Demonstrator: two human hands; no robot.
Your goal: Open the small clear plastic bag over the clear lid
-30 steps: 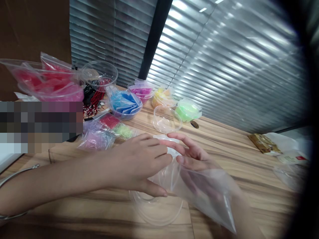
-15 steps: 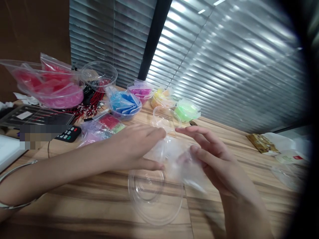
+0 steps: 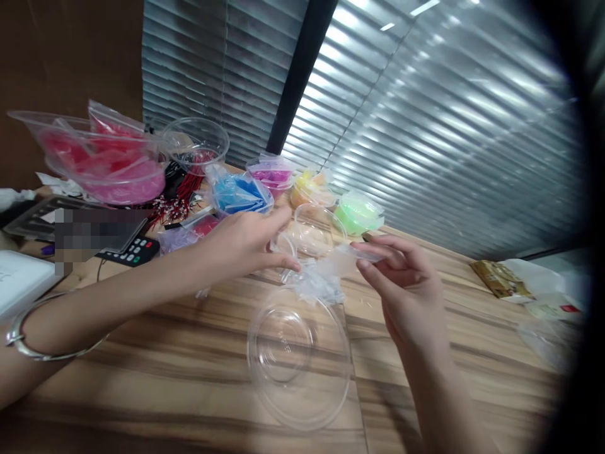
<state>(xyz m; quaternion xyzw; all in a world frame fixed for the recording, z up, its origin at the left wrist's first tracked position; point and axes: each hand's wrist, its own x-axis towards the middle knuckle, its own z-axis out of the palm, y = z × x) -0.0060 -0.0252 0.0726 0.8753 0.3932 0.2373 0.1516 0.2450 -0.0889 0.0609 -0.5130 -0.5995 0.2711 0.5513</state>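
Observation:
My left hand point(image 3: 258, 243) reaches over the table's middle, its thumb and fingers around the rim of a small clear container beside crumpled clear bags point(image 3: 319, 282). My right hand point(image 3: 401, 265) pinches a small translucent bag point(image 3: 347, 258) between thumb and fingers, to the right of those bags. Just beyond the hands stands an upright-rimmed clear bowl point(image 3: 316, 236). Nearer to me, a large round clear plastic bowl or lid point(image 3: 326, 372) lies on the wooden table.
Bowls of blue point(image 3: 241, 194), purple point(image 3: 270, 175), yellow point(image 3: 309, 189) and green point(image 3: 359, 212) packets line the back. Pink and red packets point(image 3: 113, 164) fill a left bowl. A remote point(image 3: 135, 250) and white box point(image 3: 26, 280) lie left; a gold packet point(image 3: 501, 279) lies right.
My left hand has moved up and left, onto the small clear container. My right hand has closed on a translucent bag and moved slightly up. The crumpled bags now lie lower and more bunched.

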